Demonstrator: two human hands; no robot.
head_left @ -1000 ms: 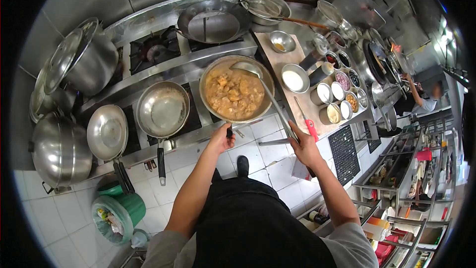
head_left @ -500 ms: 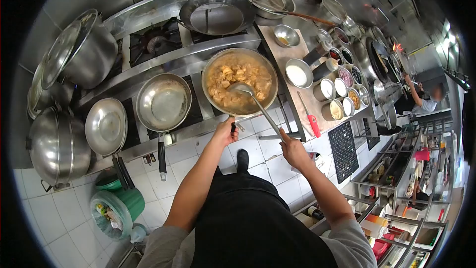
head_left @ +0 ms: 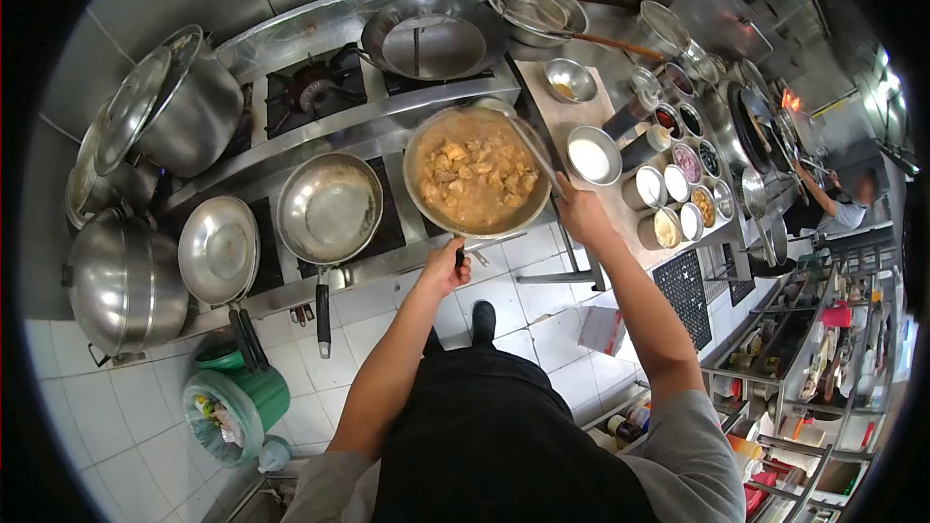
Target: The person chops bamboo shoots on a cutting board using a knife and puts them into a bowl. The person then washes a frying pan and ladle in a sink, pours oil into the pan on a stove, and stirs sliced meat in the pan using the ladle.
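A wide metal pan (head_left: 422, 216) of brown, saucy meat stew (head_left: 477, 179) sits on the near burner in front of me. My left hand (head_left: 449, 266) is closed around the pan's dark handle, just below the rim. In my right hand (head_left: 584, 214) is the long metal handle of a ladle (head_left: 534, 157), which slants up across the pan's right side. The ladle's bowl is at the far rim, partly hard to make out against the pan. Beside the right hand is a board (head_left: 548, 114) with a bowl of white liquid (head_left: 591, 156).
An empty frying pan (head_left: 329, 208) and stacked pans (head_left: 218, 250) stand to the left. Behind are a dark wok (head_left: 436, 36) and a metal basin (head_left: 538, 10). Several ingredient tins (head_left: 662, 230) stand at right. A green bin (head_left: 260, 402) is on the floor. Another person (head_left: 845, 216) works far right.
The ladle has moved from the middle of the stew to the pan's far rim. My right hand has moved up beside the pan, still holding it. The left hand keeps the pan handle.
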